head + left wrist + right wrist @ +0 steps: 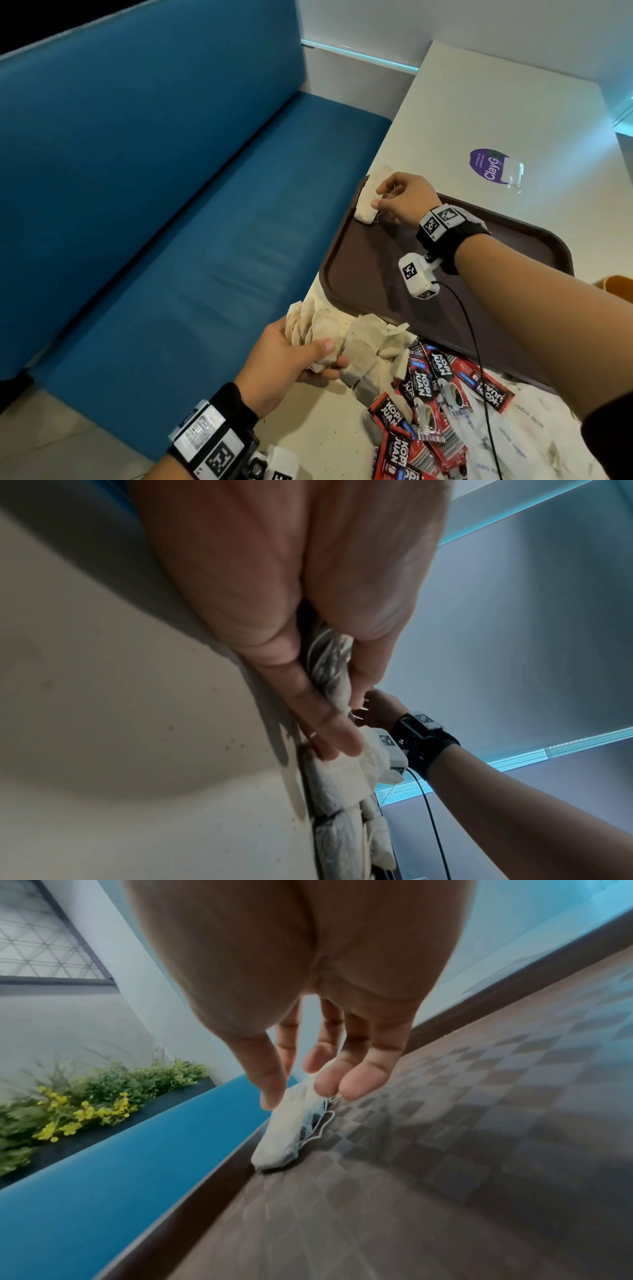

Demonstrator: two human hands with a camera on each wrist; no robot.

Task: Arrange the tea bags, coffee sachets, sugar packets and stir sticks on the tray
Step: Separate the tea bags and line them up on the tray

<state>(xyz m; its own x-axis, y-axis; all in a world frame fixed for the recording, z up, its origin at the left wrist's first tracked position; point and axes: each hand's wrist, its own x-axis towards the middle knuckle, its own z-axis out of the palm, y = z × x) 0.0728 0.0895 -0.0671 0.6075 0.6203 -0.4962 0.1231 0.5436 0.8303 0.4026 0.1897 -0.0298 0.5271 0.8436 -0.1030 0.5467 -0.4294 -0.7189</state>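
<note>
Only the right-wrist view shows the brown plastic tray's [445,1150] checkered embossed floor, with a soft white paper tea bag [287,1131] lying against its raised rim, loose string beside it. The right hand [402,198] sits over that bag, thumb and fingertips touching it, fingers loosely spread. The left hand [291,363] grips a crumpled bunch of tea bags [308,329] on the speckled cream table [325,438]. Glossy red coffee sachets [428,394] heap nearby, beside a blue padded bench [171,205].
</note>
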